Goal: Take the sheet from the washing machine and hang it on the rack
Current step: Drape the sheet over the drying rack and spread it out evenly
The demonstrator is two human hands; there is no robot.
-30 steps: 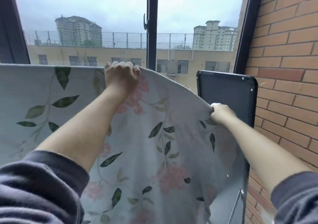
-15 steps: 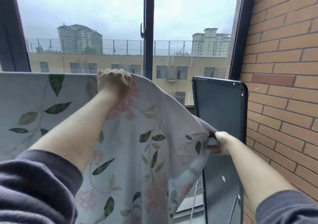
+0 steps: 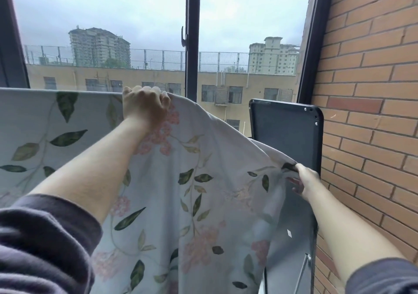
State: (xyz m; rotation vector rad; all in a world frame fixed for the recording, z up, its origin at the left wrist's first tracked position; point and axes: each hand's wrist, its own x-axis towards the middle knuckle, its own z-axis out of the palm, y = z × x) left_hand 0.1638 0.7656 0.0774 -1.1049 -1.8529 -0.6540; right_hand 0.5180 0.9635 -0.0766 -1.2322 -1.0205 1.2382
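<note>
- Sheet (image 3: pixel 181 203): pale cloth printed with green leaves and pink blossoms, spread upright in front of the window and filling the lower left and centre of the view.
- Upper edge of the sheet: to the left of the left hand it runs straight and level. What carries it is hidden under the cloth. To the right it slopes down in a curve to the right hand.
- Left hand (image 3: pixel 144 106): raised at the top edge, fingers curled over the hem and gripping it.
- Right hand (image 3: pixel 303 180): lower and well apart from the left, thumb above and fingers curled below, pinching a bunched corner of the sheet.
- Sleeves (image 3: pixel 45 237): dark grey, pushed up both forearms.
- Dark panel (image 3: pixel 287 135): upright with rounded corners, behind the right hand and just beside the brick wall (image 3: pixel 373 90).
- Metal leg (image 3: pixel 303 269): thin and slanted, below the panel.
- Window frame (image 3: pixel 192 45): a black upright bar with a handle. Beyond the glass are pale buildings and a grey sky.
</note>
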